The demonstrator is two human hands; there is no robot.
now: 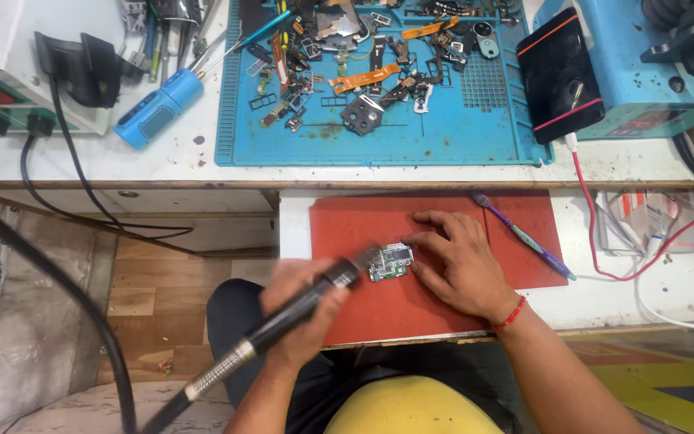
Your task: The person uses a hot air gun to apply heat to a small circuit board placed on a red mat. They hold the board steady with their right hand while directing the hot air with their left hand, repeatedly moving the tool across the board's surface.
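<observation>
Left hand (303, 309) gripped black hot-air handpiece (283, 321), nozzle at circuit board (389, 261). Right hand (455, 261) spread, fingertips pinning board just left on red mat (443, 217). Judged heating step; next move needs steady nozzle.

We wore a yellow shirt (407, 410), dark trousers (230, 321), bare forearms, and a red thread bracelet (510, 314) just above the shirt.
</observation>
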